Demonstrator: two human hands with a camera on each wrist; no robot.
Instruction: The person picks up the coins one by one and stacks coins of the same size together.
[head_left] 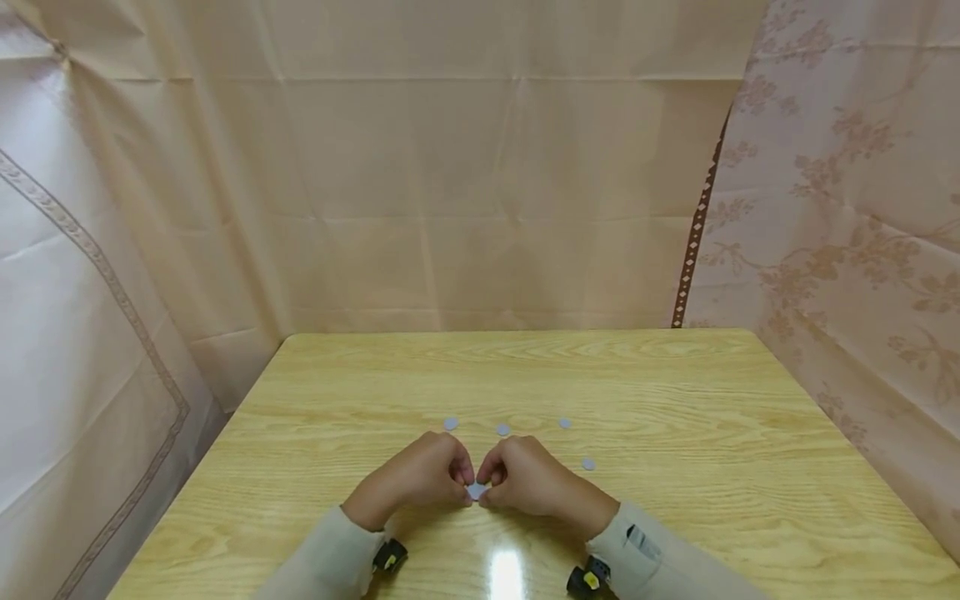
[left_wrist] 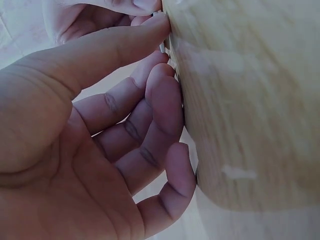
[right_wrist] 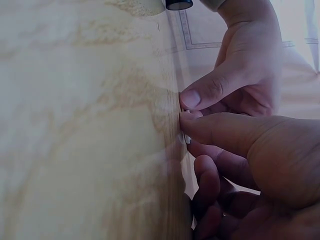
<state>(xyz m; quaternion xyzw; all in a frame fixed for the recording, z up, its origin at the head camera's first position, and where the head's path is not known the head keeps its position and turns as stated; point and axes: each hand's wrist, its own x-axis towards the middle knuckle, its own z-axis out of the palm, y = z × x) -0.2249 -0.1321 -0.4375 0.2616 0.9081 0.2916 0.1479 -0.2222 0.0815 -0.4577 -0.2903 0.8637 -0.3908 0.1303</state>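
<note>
Pale grey and thin, a small disc [head_left: 476,492] sits between my two hands low on a wood-grain tabletop [head_left: 337,400], as the head view shows. My left hand [head_left: 431,473] pinches its left edge and my right hand [head_left: 528,477] its right, thumbs on the near side, fingertips covering much of its outline. Four more discs lie flat around us: a back-left disc [head_left: 450,423] just beyond my left knuckles, a middle disc [head_left: 503,429] just beyond my right ones, a back-right disc [head_left: 565,423] farther to the right, and a side disc [head_left: 588,464] near my right wrist. Beige sheeting [head_left: 480,167] hangs behind the table, with floral cloth [head_left: 855,208] to the right and banded white cloth [head_left: 67,350] to the left. Light sleeves cover my forearms, black wrist cameras strapped beneath.

From the left wrist, my thumb stretches across toward the wood, my fingers bent below it; together they hide most of the disc, leaving a slim pale edge beside the thumb tip. My right hand shows behind.

From the right wrist, my thumb and forefinger close on that same pale sliver, the other fingers curled, my left thumb just above.
</note>
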